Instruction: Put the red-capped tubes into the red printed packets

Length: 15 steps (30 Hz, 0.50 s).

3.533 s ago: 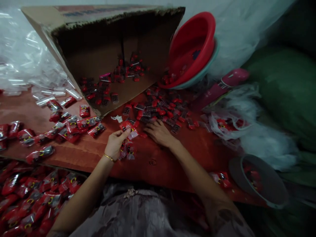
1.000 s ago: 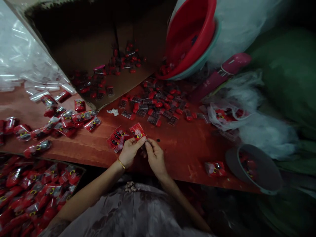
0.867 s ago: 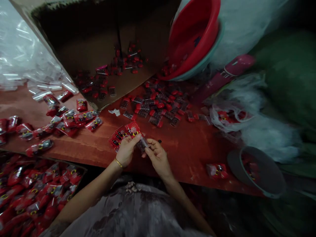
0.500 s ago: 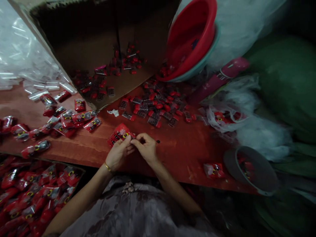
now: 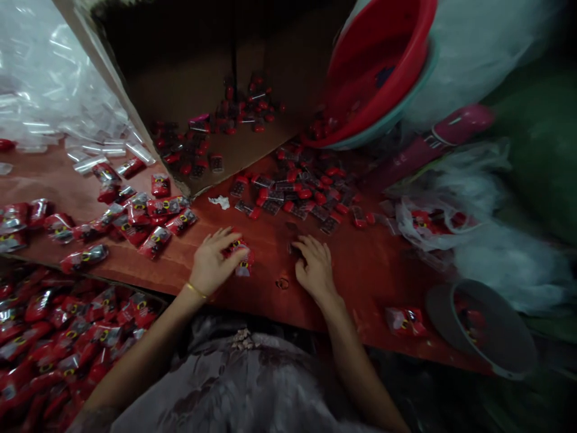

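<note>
My left hand [image 5: 211,261] lies over a small stack of red printed wrappers [image 5: 243,260] on the table, fingers stretched out and thumb apart, touching the stack. To the right, my right hand [image 5: 317,267] is low over the tabletop with its fingers loosely bent and apart from the thumb. A small, dim, see-through piece [image 5: 292,246] is at its fingertips; whether they touch it I cannot make out. Between the hands is a small dark ring-shaped spot [image 5: 282,282]. Beyond them lies a pile of small clear containers with red caps [image 5: 297,195].
Wrapped red packets [image 5: 135,219] lie at left, above a box full of similar ones [image 5: 67,343]. An open cardboard box [image 5: 252,147] stands behind, beside a tilted red basin [image 5: 374,72]. At right are a pink flask [image 5: 419,141], a plastic bag [image 5: 415,210] and a grey bowl [image 5: 437,319].
My hands were together at the red wrappers and are now apart; the right one has moved right. A wrapped packet now lies in front of the left pile. The view has shifted slightly.
</note>
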Available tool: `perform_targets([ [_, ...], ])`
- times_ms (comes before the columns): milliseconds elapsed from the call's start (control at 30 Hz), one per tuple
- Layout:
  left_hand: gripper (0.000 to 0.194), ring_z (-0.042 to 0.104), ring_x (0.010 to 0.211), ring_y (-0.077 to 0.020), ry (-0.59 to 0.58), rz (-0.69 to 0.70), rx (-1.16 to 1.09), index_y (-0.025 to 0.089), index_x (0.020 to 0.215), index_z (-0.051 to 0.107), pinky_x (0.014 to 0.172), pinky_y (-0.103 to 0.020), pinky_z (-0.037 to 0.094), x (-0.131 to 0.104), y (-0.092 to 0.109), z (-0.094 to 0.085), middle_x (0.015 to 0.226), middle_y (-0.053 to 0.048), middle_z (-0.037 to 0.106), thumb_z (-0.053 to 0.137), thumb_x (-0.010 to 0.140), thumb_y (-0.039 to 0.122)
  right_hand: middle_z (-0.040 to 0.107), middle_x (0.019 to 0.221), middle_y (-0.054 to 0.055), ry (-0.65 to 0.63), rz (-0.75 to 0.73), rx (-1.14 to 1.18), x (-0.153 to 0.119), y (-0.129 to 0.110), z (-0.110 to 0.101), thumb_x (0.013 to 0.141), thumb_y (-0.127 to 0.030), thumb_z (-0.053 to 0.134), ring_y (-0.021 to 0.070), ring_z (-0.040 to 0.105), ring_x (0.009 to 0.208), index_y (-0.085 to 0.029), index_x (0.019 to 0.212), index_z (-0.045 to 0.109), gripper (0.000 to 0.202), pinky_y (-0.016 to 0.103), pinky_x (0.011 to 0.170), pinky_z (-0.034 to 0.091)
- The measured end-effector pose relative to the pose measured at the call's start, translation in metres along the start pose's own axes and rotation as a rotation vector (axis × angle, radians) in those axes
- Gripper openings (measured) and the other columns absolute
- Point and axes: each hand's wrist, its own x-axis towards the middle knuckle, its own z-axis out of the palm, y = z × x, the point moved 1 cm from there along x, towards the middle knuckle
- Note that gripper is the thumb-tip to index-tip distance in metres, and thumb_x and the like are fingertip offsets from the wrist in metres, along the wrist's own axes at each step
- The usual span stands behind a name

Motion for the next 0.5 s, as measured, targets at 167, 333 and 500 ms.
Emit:
perform_targets([
  [167, 0.017, 0.036, 0.13, -0.0344, -0.196, 0.239, 0.607, 0.023, 0.086, 0.071, 0.109, -0.053, 0.012, 0.001, -0.012, 0.023, 0.122, -0.012, 0.06, 0.068, 0.069, 0.025, 0.063, 0.114, 0.01, 0.188, -0.002, 0.081, -0.017, -0.013, -0.01, 0.081, -0.021, 0.049, 0.0244, 0.051, 0.114, -0.019, 0.099, 0.063, 0.024, 0.047, 0.099, 0.035],
  [333, 0.009, 0.045, 0.124, -0.0295, -0.138, 0.227, 0.463, 0.025, 0.076, 0.071, 0.108, -0.052, 0.015, 0.004, -0.011, 0.019, 0.112, -0.007, 0.066, 0.062, 0.075, 0.026, 0.067, 0.105, 0.008, 0.189, 0.003, 0.357, -0.011, -0.042, -0.01, 0.083, -0.025, 0.051, 0.0217, 0.057, 0.104, -0.021, 0.097, 0.064, 0.02, 0.042, 0.095, 0.041],
  [500, 0.005, 0.061, 0.099, -0.0237, -0.093, -0.169, -0.238, 0.022, 0.065, 0.069, 0.089, -0.033, 0.043, 0.002, 0.012, 0.024, 0.078, -0.004, 0.071, 0.071, 0.065, 0.027, 0.067, 0.106, 0.007, -0.015, 0.207, 0.872, -0.003, -0.069, 0.001, 0.081, -0.035, 0.056, 0.0191, 0.062, 0.095, -0.021, 0.112, 0.057, 0.034, 0.036, 0.086, 0.048],
])
